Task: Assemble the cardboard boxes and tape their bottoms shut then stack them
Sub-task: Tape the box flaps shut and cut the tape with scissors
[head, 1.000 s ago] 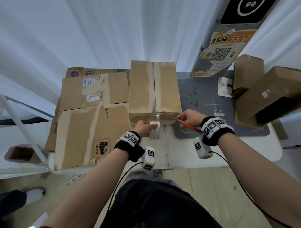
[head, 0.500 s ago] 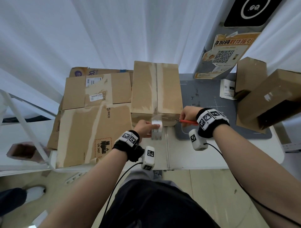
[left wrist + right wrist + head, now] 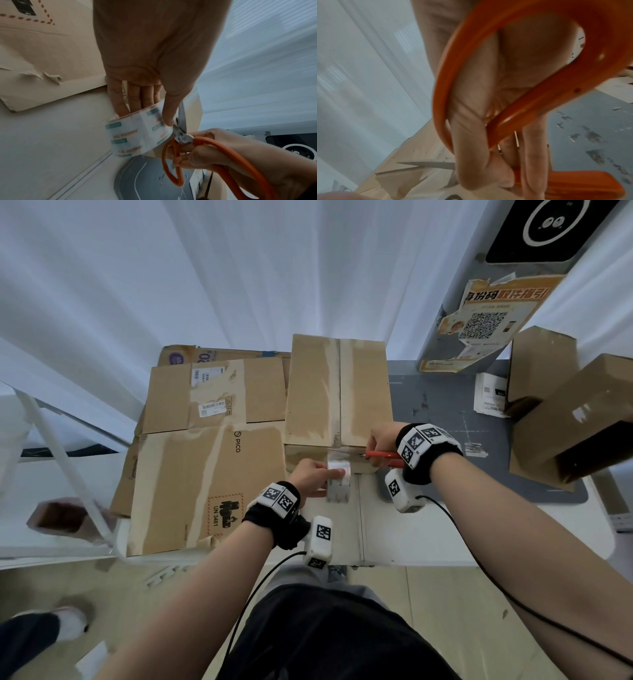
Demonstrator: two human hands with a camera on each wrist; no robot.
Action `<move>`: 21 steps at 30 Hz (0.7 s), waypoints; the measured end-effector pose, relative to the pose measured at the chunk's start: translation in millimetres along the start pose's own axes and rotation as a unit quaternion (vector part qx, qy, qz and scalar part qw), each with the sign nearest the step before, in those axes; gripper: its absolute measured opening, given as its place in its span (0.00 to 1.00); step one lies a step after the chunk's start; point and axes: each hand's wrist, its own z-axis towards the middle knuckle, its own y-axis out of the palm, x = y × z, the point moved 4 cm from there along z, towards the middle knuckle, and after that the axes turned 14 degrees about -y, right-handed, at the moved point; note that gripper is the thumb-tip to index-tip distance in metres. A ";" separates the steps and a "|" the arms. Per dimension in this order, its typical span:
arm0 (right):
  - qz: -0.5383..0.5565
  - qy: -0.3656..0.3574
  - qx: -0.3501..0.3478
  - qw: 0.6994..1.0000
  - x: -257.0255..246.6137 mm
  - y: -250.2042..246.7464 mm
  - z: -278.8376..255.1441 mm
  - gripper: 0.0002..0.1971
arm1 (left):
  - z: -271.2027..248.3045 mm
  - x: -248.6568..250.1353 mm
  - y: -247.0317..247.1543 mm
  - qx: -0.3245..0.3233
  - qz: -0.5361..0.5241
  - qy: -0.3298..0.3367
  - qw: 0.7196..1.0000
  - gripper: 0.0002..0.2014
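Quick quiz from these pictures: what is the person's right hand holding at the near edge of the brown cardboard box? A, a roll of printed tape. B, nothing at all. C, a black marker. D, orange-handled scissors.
D: the right hand grips the orange-handled scissors, blades open at the clear tape strip by the brown cardboard box; the roll of printed tape is in the left hand.

right hand (image 3: 382, 440) | moved left | scissors (image 3: 383, 455) blades now at tape (image 3: 337, 465)

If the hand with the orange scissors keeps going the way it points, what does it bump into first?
Probably the tape stretched off the box: the right hand aims the scissors straight at it, with the left hand just beyond. Depth is hard to judge.
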 end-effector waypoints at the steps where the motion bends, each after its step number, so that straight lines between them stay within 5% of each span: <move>1: -0.004 -0.001 -0.003 1.000 -2.0 -0.1 0.7 0.03 | 1.2 -0.5 -0.2 0.004 0.001 -0.002 1.000 0.07; 21: -0.101 -0.057 0.015 0.993 0.5 -6.7 10.8 0.09 | 5.3 -5.3 -1.4 0.007 0.000 -0.019 1.000 0.07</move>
